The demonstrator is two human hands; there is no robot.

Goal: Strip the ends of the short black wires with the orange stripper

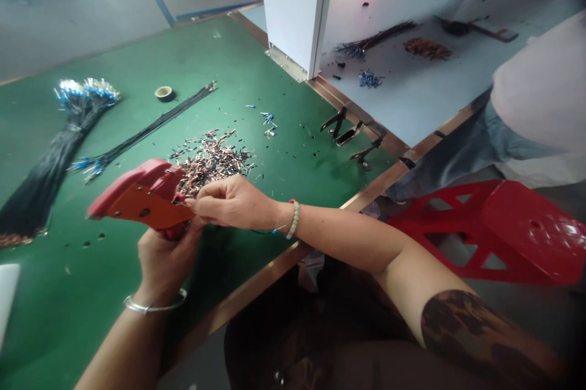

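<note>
Along the left side of the green table (pixel 256 256) lies a bundled black wire harness (pixel 46 164). Toward the front edge, the left hand (pixel 167 268) grips a red crimping tool (pixel 137 176) with closed fingers (pixel 183 237). The right hand (pixel 233 202) pinches a small piece (pixel 179 198), too tiny to identify, at the tool's mouth, just below a heap of copper terminals (pixel 213 161).

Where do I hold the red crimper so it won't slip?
Grip the lower red handle from underneath, as the left hand does. It sticks down below the orange plate, so your fingers can wrap around it and the plate stays free.
</note>
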